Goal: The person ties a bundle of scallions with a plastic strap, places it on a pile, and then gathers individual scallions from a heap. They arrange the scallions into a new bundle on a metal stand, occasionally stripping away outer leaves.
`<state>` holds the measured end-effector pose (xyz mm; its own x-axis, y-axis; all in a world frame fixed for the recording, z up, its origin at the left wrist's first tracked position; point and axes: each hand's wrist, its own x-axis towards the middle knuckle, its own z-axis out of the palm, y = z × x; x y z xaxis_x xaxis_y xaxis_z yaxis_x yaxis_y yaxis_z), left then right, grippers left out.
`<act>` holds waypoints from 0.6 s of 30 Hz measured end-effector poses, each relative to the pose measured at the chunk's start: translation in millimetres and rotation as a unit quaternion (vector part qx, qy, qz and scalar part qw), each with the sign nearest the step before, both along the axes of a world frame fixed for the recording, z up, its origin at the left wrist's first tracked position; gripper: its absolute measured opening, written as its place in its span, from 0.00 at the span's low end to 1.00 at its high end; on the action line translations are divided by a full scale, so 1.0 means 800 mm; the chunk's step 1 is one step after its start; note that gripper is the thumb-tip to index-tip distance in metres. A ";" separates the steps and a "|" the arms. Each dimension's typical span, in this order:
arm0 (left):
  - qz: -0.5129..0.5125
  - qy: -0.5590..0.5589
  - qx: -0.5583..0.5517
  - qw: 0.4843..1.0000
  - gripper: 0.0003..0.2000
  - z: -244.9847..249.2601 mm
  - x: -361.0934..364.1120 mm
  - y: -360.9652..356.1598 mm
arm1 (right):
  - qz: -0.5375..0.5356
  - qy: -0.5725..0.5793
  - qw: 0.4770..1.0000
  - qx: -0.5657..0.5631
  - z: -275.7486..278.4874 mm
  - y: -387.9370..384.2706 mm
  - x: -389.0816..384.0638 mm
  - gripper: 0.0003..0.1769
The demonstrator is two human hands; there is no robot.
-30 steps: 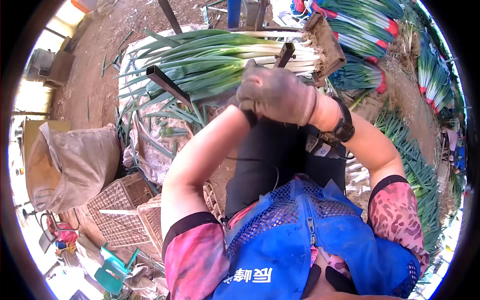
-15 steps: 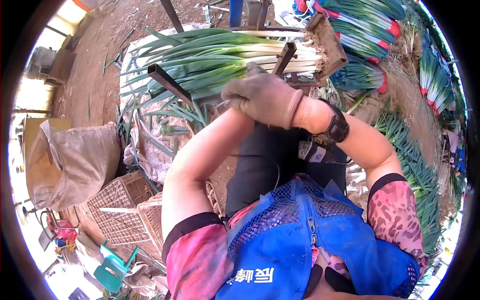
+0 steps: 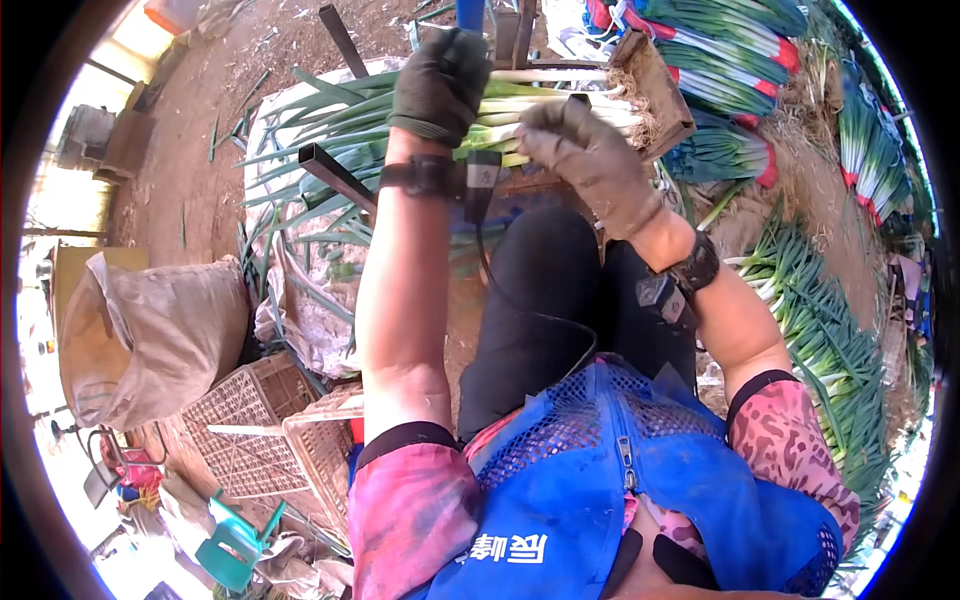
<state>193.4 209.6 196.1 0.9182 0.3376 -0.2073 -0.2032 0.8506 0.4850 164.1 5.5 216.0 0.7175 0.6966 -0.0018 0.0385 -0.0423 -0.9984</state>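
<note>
Brown bare ground spread out furthest, and along my right side ran a long heap of loose green onions. My blue vest, partly mesh, filled the near part of the view, with my dark trousers beyond it. At the far right, tied bundles with red wrapping lay piled on one another. To my left stood a pale, slack sack.

In front of my knees lay the bunch of long onions, crosswise between upright metal posts, its green leaves to the left above a pale sheet and its white, rooted ends to the right, beside a worn end board. A lattice crate sat near the sack, and a green plastic chair was nearer me.

My gloved left hand was above the middle of the bunch, fingers curled in; I couldn't tell whether they gripped anything. My gloved right hand was at the near edge of the white stalks, fingers bent, close to a square post; whether it pinched anything I couldn't tell. A black watch circled my right wrist.
</note>
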 end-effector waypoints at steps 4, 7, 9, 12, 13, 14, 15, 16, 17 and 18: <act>0.033 -0.058 -0.056 0.996 0.08 0.011 0.007 0.017 | 0.132 0.219 0.965 0.056 -0.048 -0.004 -0.001 0.22; 0.060 -0.061 -0.057 0.995 0.09 0.008 0.013 0.019 | 0.167 0.220 0.953 0.126 -0.030 0.019 -0.035 0.31; 0.087 -0.043 -0.033 0.995 0.09 0.003 0.016 0.014 | 0.106 0.216 0.967 0.089 -0.023 0.031 -0.040 0.32; 0.138 0.001 0.030 0.990 0.10 -0.002 0.023 0.016 | 0.060 0.181 0.978 0.079 -0.026 0.035 -0.045 0.26; 0.190 -0.004 0.118 0.975 0.10 -0.008 0.028 0.019 | 0.050 0.145 0.986 0.059 -0.023 0.034 -0.052 0.23; 0.239 -0.008 0.204 0.949 0.10 -0.015 0.035 0.020 | 0.040 0.109 0.992 0.039 -0.021 0.033 -0.060 0.20; 0.285 -0.013 0.289 0.914 0.11 -0.013 0.036 0.018 | 0.030 0.073 0.997 0.018 -0.021 0.032 -0.068 0.18; 0.321 -0.007 0.388 0.864 0.11 -0.014 0.031 0.015 | 0.000 0.022 0.999 0.042 -0.023 0.035 -0.079 0.16; 0.329 0.038 0.522 0.786 0.11 -0.016 0.025 0.014 | -0.005 0.041 0.999 0.030 -0.022 0.034 -0.082 0.16; 0.329 0.083 0.642 0.687 0.10 -0.009 0.014 0.012 | -0.010 0.061 0.998 0.017 -0.019 0.033 -0.083 0.16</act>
<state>204.7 218.9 188.7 0.4783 0.6707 0.5669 -0.1910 -0.5506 0.8126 97.6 31.5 200.7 0.7276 0.6828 -0.0655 -0.0829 -0.0072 -0.9965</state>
